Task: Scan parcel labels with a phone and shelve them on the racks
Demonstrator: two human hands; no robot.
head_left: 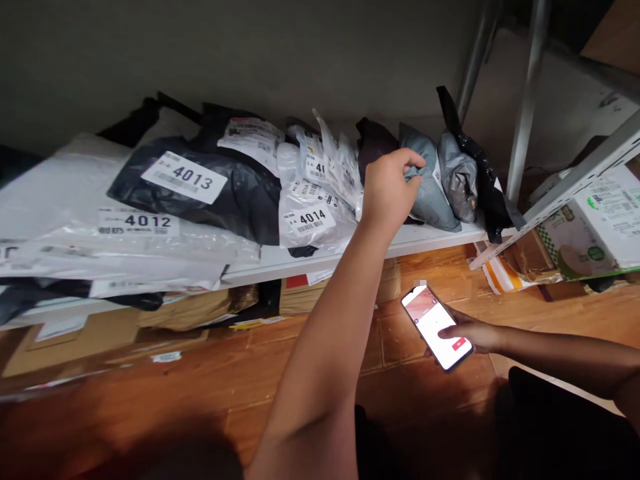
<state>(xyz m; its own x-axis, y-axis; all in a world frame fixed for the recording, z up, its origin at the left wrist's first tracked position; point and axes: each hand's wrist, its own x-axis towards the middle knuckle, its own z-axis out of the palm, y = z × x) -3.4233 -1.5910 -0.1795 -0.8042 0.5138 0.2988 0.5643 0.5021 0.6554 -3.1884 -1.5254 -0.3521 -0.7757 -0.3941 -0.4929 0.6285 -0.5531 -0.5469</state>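
Note:
My left hand [387,187] reaches onto the low white shelf [435,233], its fingers curled over the top edge of a grey plastic parcel [430,193] without a clear grip. Left of it stands a white parcel labelled 4014 [310,217]. My right hand [473,332] holds a lit smartphone [436,325] low over the wooden floor, thumb on the screen. Further left lie a black parcel labelled 4013 [185,177] and a white one labelled 4012 [140,221].
A silver parcel [459,175] and a black bag [480,173] lean at the shelf's right end by metal uprights [523,113]. A white and green box [595,233] sits on the neighbouring rack. Cardboard boxes [200,310] lie under the shelf on the wooden floor [200,387].

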